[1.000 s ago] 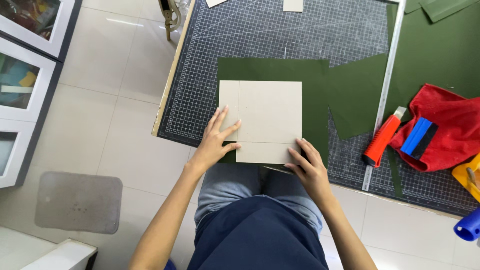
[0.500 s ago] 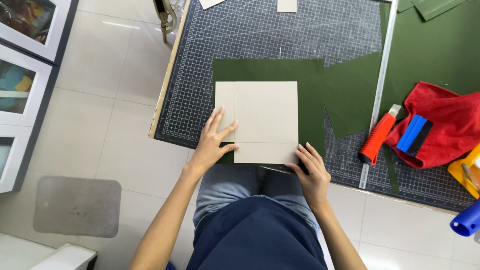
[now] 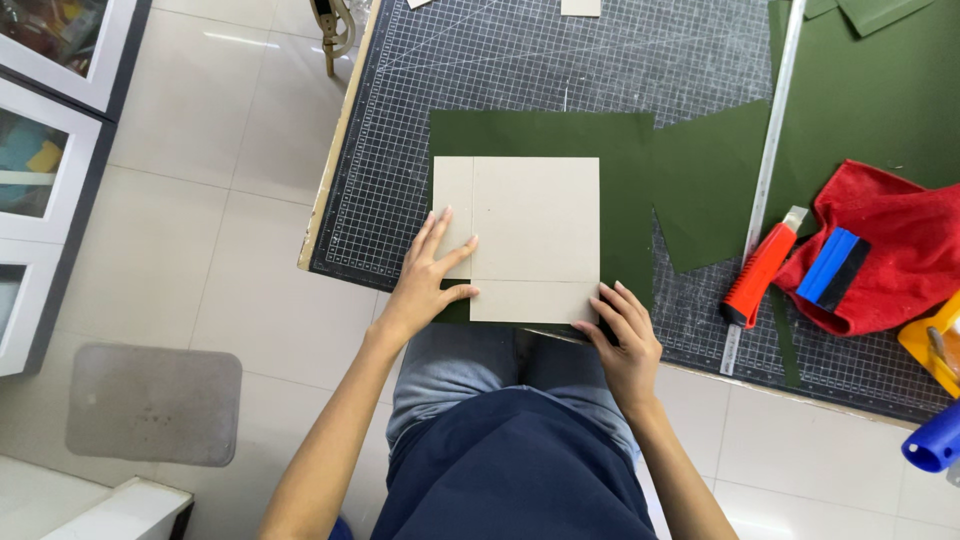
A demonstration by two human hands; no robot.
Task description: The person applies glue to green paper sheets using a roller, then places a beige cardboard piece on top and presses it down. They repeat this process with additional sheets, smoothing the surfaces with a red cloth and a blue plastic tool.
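A beige cardboard square [image 3: 530, 235] lies on a dark green sheet [image 3: 620, 165] spread over a gridded cutting mat [image 3: 480, 70]. My left hand [image 3: 428, 282] rests flat with fingers spread on the cardboard's lower left edge. At the cardboard's lower right corner, my right hand [image 3: 625, 335] presses fingertips on the board and the green sheet. Neither hand grips anything.
A long metal ruler [image 3: 765, 175] runs down the mat to the right. Beside it lie a red utility knife [image 3: 760, 268], a red cloth [image 3: 900, 240] and a blue squeegee [image 3: 830, 268]. A yellow tool [image 3: 935, 345] and blue tube [image 3: 935, 440] sit at the right edge. Tiled floor lies left.
The hands and cardboard stay in nearly the same place; the view has shifted slightly, and the fingers have barely adjusted on the cardboard edge.
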